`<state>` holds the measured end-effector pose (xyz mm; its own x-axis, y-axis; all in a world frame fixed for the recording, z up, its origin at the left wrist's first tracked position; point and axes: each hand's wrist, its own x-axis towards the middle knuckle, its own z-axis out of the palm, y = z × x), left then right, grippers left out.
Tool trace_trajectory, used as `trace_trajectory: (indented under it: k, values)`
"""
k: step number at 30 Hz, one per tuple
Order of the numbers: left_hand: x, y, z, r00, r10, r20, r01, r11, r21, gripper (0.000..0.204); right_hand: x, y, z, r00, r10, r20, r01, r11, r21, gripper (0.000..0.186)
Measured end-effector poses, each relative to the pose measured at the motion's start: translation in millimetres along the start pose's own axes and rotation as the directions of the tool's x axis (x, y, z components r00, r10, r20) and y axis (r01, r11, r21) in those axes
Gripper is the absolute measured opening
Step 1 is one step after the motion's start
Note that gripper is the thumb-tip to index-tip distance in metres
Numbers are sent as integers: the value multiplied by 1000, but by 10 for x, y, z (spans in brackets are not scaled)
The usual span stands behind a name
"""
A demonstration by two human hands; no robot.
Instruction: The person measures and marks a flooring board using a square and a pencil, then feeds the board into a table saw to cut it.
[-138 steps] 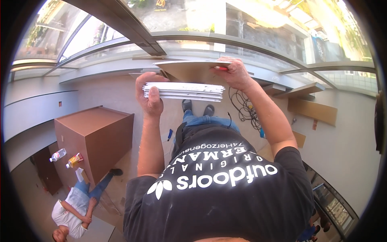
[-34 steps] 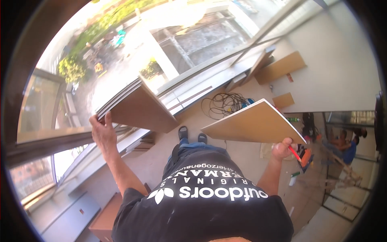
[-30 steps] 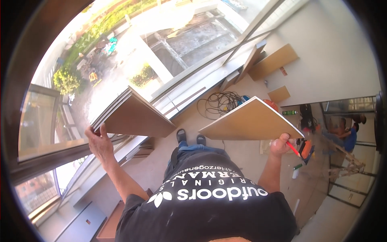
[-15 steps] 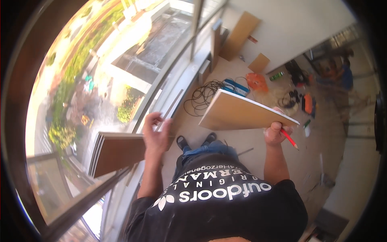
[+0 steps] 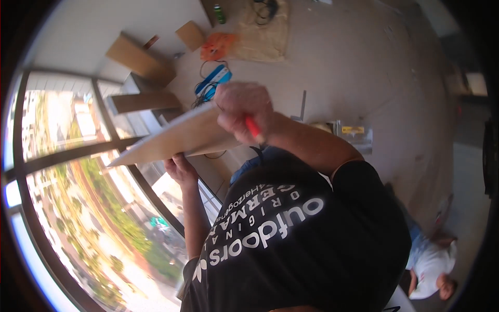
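A light board [image 5: 166,140] slants across the middle of my view, its far corner toward the window. My right hand [image 5: 244,112], blurred by motion, is closed at the board's upper right edge, with a red pencil [image 5: 254,128] in it pointing back toward me. My left hand [image 5: 179,165] is at the board's lower edge, fingers curled against it from below. The stack of darker panels that I held earlier is not clearly in sight.
Tall windows [image 5: 67,114] line the left. Loose boards [image 5: 138,60] lean by the wall, near an orange bag [image 5: 215,44], a blue case [image 5: 213,78] with cables and a tan sheet [image 5: 260,41]. Another person [image 5: 431,268] is at the lower right.
My left hand let go of the panel stack and has taken the single board's edge. My right hand has risen leftward with board and pencil. The view has swung round.
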<state>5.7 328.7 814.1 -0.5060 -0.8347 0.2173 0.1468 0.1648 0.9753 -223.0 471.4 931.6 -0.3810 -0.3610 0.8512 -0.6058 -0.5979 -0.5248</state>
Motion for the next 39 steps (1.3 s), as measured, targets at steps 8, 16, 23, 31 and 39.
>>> trace_trajectory:
  k: [8,16,23,31,39]
  values:
    - [1623,30,1509,995,17,99,-39,974,222,73,-431,63,-2241,876,266,-403,-480,574,-663,36]
    - [2698,-610,3159,819,3,573,71,992,-107,38,-2712,331,-2132,350,685,-639,-842,-69,-535,18]
    - [2526,-284,5319,294,-11,956,-178,982,66,42,-4312,603,-1162,-50,895,-443,-996,-79,-46,55]
    - [1104,-386,7187,-504,-280,817,-517,856,-26,67,-4884,702,-532,-172,812,-558,-971,-234,-42,29]
    - [-279,-2037,8197,-707,-454,543,-649,722,-241,74,-4556,676,-204,-160,440,-884,-984,-7,175,28]
